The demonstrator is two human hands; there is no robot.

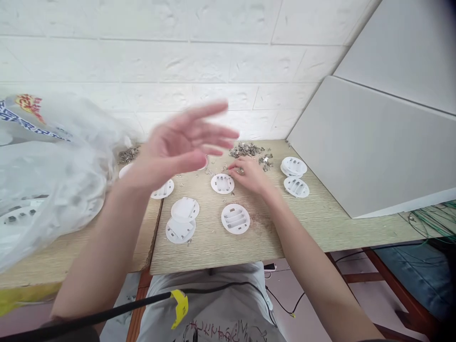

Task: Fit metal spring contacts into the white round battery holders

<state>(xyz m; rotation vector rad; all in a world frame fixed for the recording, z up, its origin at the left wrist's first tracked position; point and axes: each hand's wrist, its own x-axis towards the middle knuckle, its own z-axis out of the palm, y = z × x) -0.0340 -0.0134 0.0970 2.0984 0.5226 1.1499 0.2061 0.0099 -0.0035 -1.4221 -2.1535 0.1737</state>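
My left hand (185, 142) is raised above the wooden table (213, 247), fingers stretched out and apart, blurred by motion, holding nothing. My right hand (249, 173) rests on the table beside a round white battery holder disc (223, 183), its fingertips pinched together at the small metal pieces scattered there. A heap of small metal contacts (245, 150) lies just behind that hand. More white discs lie in front: one (235, 218) near my right forearm and a stacked pair (182, 219) to its left.
A large clear plastic bag (46, 175) with white discs inside fills the left side. Two more discs (294, 166) sit at the right, next to a grey slanted panel (374, 152). A white brick wall stands behind. Green wires (434, 218) lie at the far right.
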